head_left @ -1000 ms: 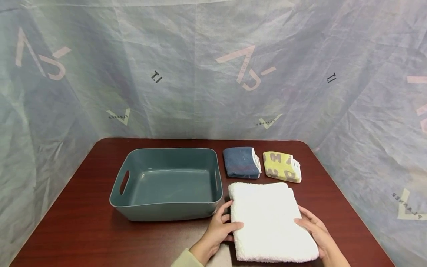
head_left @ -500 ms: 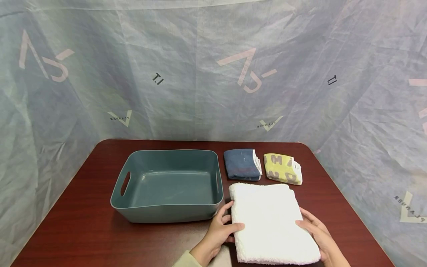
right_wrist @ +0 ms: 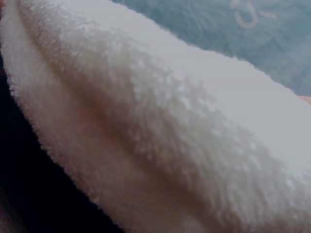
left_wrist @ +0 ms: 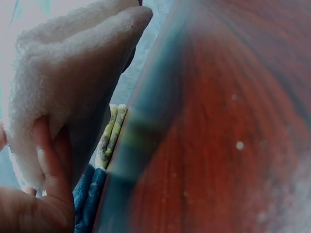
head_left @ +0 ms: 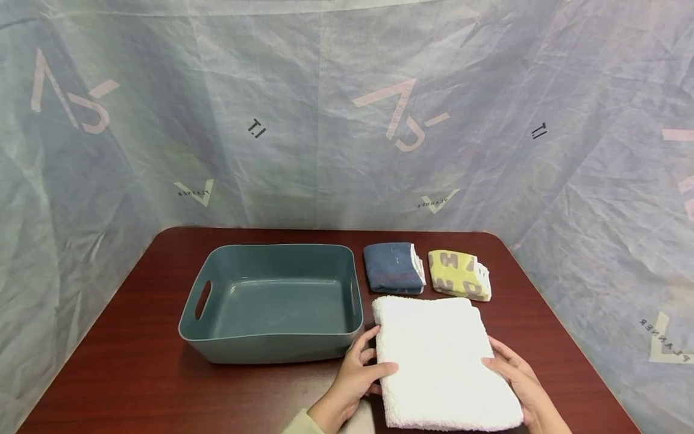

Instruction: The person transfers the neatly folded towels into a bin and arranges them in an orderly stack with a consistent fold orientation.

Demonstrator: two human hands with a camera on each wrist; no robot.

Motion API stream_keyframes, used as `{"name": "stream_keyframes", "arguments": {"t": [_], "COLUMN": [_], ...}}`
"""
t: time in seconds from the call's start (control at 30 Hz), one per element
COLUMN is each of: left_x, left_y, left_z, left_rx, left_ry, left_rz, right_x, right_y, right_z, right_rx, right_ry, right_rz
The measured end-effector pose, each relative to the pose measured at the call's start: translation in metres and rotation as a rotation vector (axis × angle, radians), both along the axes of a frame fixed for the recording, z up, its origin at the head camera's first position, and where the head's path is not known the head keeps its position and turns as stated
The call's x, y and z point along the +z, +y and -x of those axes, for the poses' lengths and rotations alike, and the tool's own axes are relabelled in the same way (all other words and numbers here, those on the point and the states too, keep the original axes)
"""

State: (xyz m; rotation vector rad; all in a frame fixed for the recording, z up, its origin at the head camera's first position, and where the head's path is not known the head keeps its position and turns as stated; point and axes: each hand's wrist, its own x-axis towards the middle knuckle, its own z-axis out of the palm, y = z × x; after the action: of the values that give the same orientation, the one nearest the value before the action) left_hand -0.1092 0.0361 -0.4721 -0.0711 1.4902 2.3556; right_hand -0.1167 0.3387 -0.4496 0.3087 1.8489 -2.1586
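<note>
A folded white towel (head_left: pixel 441 361) is held between both hands, and the left wrist view shows its underside raised off the table. My left hand (head_left: pixel 352 381) grips its left edge, thumb on top and fingers beneath. At the opposite edge my right hand (head_left: pixel 517 383) holds it the same way, thumb above; its lower fingers are hidden. The right wrist view is filled by the fluffy towel fold (right_wrist: pixel 160 126). Behind the towel lie a folded blue towel (head_left: pixel 393 268) and a folded yellow towel (head_left: pixel 458 275) with grey letters.
An empty grey-green plastic bin (head_left: pixel 271 349) with handle holes stands left of the white towel, close to my left hand. The dark red wooden table (head_left: pixel 108 361) ends at a hanging grey sheet (head_left: pixel 303 150) on the back and sides.
The view has tilted up a little, so everything sits slightly lower in the picture. Both hands keep their hold on the white towel, which has hardly moved.
</note>
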Motion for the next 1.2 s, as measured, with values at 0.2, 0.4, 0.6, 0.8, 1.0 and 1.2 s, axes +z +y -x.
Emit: {"name": "stream_keyframes", "arguments": {"t": [0.2,0.4,0.6,0.8,1.0,1.2], "left_x": [0.001,0.005,0.009,0.011,0.014,0.017], "left_y": [0.002,0.003,0.001,0.0,0.001,0.001], "left_z": [-0.001,-0.001,-0.003,-0.006,-0.005,-0.004], "left_rx": [0.001,0.007,-0.01,-0.022,-0.023,-0.024], "left_ry": [-0.007,-0.008,-0.008,0.006,0.003,0.012], "left_rz": [-0.011,-0.005,-0.027,-0.042,-0.045,-0.053], "right_x": [0.003,0.004,0.006,0.008,0.007,0.01], "right_y": [0.001,0.002,0.002,0.003,0.004,0.004], "right_z": [-0.002,-0.002,-0.002,-0.003,-0.006,-0.006], "right_rx": [-0.006,0.001,0.009,0.018,0.055,0.067], "right_ry": [-0.026,-0.002,-0.035,-0.051,0.025,0.051], "right_rz": [-0.056,-0.035,-0.04,-0.035,0.032,0.045]}}
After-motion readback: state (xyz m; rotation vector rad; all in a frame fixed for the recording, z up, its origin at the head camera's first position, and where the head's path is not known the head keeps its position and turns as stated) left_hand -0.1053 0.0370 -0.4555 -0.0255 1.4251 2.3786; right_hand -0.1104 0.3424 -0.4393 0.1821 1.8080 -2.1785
